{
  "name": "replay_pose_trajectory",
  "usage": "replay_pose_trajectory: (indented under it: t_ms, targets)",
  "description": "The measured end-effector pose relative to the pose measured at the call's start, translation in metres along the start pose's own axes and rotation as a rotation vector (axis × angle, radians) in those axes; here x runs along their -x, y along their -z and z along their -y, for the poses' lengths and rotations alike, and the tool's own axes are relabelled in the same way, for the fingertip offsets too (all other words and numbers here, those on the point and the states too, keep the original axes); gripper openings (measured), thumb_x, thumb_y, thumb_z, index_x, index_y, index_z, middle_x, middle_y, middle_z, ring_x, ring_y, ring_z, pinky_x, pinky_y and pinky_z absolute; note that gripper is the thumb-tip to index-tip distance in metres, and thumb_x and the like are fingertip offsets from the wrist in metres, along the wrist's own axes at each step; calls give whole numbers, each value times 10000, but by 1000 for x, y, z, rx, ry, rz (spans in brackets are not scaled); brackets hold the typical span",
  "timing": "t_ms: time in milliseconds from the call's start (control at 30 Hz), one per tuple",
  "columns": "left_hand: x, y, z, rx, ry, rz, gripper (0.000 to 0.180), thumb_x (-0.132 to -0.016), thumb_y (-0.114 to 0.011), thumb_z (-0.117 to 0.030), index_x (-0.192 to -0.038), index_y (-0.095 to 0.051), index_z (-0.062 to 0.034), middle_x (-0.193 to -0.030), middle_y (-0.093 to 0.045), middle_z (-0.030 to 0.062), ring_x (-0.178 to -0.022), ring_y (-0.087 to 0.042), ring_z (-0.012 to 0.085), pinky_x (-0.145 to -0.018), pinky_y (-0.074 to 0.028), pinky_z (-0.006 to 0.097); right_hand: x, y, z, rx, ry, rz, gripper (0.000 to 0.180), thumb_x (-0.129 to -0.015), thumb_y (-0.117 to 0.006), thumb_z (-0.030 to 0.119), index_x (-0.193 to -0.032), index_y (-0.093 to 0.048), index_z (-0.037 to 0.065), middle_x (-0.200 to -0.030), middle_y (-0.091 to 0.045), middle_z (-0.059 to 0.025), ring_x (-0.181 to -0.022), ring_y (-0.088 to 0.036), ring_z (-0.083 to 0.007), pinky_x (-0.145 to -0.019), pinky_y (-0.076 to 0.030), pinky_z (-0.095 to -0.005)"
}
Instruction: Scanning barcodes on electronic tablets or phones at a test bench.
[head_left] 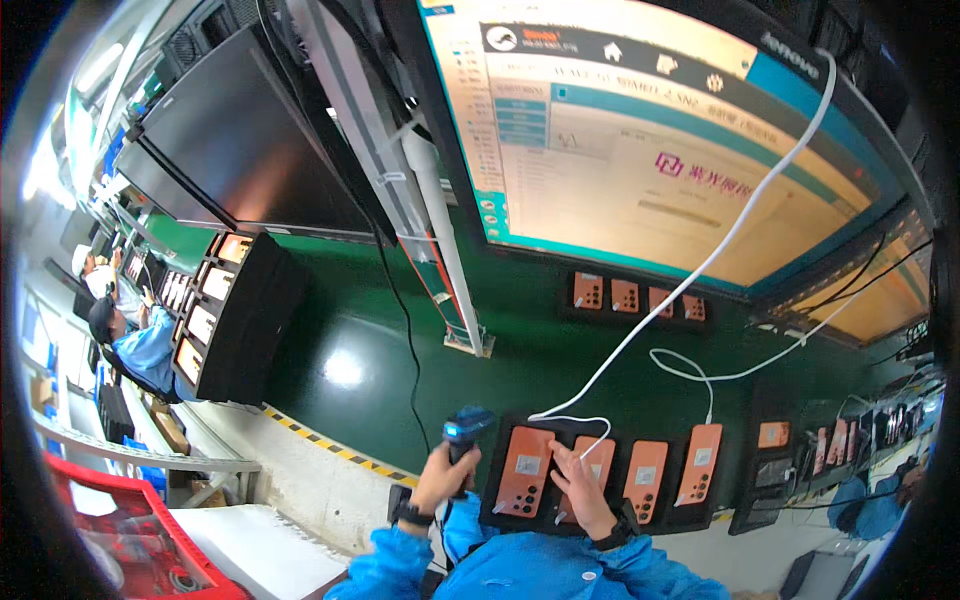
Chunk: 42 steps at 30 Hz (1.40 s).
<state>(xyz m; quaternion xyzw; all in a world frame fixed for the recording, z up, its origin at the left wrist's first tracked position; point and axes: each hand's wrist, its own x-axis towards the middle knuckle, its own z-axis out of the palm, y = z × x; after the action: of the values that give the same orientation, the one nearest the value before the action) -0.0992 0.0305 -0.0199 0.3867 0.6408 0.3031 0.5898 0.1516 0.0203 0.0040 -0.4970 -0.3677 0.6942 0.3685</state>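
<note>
- Scanner (466, 428): blue and black handheld, gripped by its handle in the closed left hand (443, 478), head aimed toward the orange phones on the right.
- Orange phone (592, 470): second in the row on a dark tray (503, 500), right hand (581, 490) lying flat on it, fingers spread, holding nothing.
- Neighbouring phones: one (526, 470) left of the hand, two more (645, 480) (699, 462) right.
- White cable (700, 270): runs from the phones up across the monitor (640, 150).
- Green bench (540, 360): beneath everything.
- Red crate (140, 540): near left.
</note>
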Motion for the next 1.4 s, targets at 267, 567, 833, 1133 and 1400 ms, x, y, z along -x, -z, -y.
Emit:
replay_pose_trajectory:
  t_ms: [267,567,833,1133,1400]
  targets:
    - [76,-39,-15,-268,42,95,274,-888,-632,-296,-854,-616,-24,-577,-574,18,-516,-562,107,-495,-449,280,-18,-11,-35,190,80,-99,536,-1004,-428,405,-1360,-371,8,-1072,-508,-37,-1052,-469,-120,-897,-391,-262]
    - [70,-23,-16,-128,95,101,330,-863,-639,-326,-861,-623,3,-576,-618,48,-509,-612,145,-496,-479,300,-24,-12,-22,21,16,-119,377,-996,-474,340,-1188,-444,17,-1233,-524,-106,-1162,-468,-166,-986,-359,-313]
    - [-71,-13,79,-280,-206,-565,345,-770,-688,-278,-943,-626,15,-721,-658,179,-672,-649,347,-656,-521,405,-39,-15,-58,548,406,-274,466,-829,-715,179,-1135,-418,-10,-898,-490,-50,-740,-524,-119,-633,-461,-265]
    - [-36,-44,0,-292,-747,-620,309,-875,-578,-146,-1157,-599,-20,-997,-653,175,-914,-628,322,-823,-495,411,-31,1,-68,200,375,-253,306,-850,-662,125,-864,-364,59,-796,-399,-34,-739,-403,-148,-682,-392,-291]
    - [36,-60,-38,-11,-409,217,245,-851,-680,-111,-1056,-619,9,-905,-683,96,-856,-624,108,-771,-507,280,-16,9,0,256,399,43,243,-1020,-371,231,-1005,-491,21,-949,-564,-72,-924,-543,-152,-860,-421,-291]
